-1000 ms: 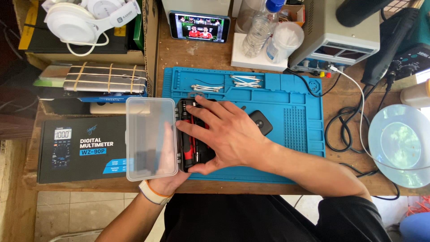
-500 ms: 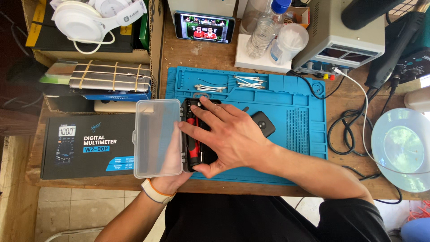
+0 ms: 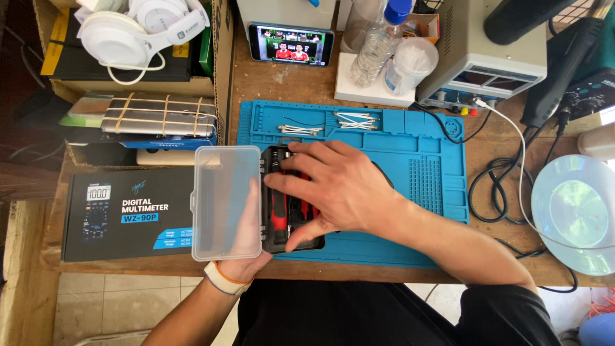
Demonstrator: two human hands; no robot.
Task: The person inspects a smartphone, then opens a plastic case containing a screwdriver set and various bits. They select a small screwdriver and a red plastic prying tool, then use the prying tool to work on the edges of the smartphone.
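Note:
An open tool case [image 3: 274, 159] lies at the left end of a blue work mat [image 3: 416, 147]. Its black tray holds red-and-black screwdriver handles [image 3: 280, 216]. My left hand [image 3: 248, 251] reaches under the clear plastic lid [image 3: 221, 192] and holds it swung open to the left; the fingers show through the plastic. My right hand [image 3: 343, 189] lies spread over the tray, fingertips and thumb resting on the tools, nothing lifted. A dark object [image 3: 385, 174] on the mat is almost hidden behind this hand.
A black multimeter box [image 3: 125, 214] lies left of the case. Behind it are a banded flat device [image 3: 160, 115] and white headphones [image 3: 138, 29]. A phone [image 3: 291, 43], bottle [image 3: 378, 48], power supply [image 3: 490, 57], cables [image 3: 506, 173] and round lamp [image 3: 573, 211] are at the back and right.
The view has shifted slightly. My right hand's fingers have slid a little across the tray; my left hand still keeps the lid open.

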